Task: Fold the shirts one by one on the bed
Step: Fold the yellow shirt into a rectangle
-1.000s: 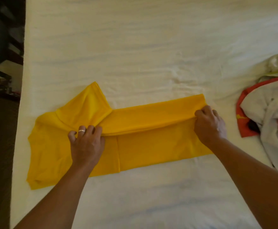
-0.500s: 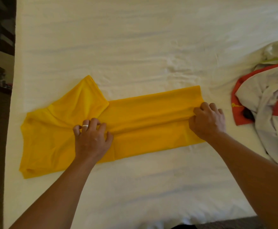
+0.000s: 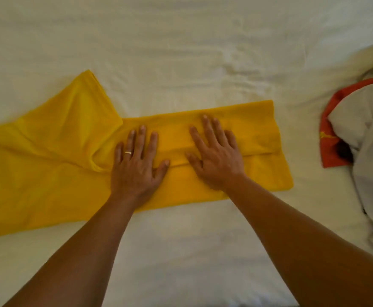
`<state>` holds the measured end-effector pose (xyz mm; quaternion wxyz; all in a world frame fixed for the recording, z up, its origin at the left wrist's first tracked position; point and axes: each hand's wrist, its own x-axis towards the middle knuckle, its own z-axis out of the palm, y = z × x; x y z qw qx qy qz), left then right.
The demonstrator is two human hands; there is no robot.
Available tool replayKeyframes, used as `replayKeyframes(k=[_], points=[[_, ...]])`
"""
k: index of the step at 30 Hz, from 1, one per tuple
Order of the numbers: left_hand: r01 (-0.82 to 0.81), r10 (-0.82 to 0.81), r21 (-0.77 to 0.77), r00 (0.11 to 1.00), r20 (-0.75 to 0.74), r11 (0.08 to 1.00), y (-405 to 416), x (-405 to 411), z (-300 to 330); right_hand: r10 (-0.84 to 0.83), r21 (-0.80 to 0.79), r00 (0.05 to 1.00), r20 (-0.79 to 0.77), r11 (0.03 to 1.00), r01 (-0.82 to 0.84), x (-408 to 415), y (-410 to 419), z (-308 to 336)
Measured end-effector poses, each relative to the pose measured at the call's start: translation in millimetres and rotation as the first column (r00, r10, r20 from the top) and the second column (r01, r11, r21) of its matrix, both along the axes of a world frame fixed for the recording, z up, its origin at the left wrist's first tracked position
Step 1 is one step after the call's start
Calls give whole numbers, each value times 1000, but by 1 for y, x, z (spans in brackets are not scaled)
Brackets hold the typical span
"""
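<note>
Yellow shirt point(image 3: 236, 173) lies flat on the bed point(image 3: 181, 52), toward the near-left part, its far long side folded over the body. Left hand point(image 3: 136, 165) and right hand point(image 3: 216, 160) rest flat on the fold, side by side, fingers straight and spread wide, holding nothing. A pile of 2 or more unfolded garments point(image 3: 362, 134) sits at the right edge.
</note>
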<state>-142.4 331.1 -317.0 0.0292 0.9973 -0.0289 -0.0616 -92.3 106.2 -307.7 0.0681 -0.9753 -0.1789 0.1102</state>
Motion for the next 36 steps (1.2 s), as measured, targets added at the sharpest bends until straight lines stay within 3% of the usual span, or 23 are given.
replayKeyframes(k=[6,13,18,21,27,33,36], points=[[-19,19,0,1000,3,1000,-3,-1,-2,-214,-100,977,-1,972,213,7,-96,1],[-60,48,-96,991,-125,994,-3,5,19,-283,-199,955,-92,945,261,17,-78,32],[-35,70,-214,985,158,976,34,-18,53,-262,-30,965,-2,965,262,25,7,63],[-75,125,-226,968,218,971,75,-41,62,-247,96,965,-91,962,256,39,79,75],[-122,136,-102,981,142,987,174,-88,57,-290,209,913,-286,911,355,69,225,76],[-104,103,-55,995,-8,993,223,-118,32,-522,44,805,-283,831,554,89,296,53],[-112,111,-76,994,-20,991,226,-121,22,-548,77,771,-324,797,599,94,305,47]])
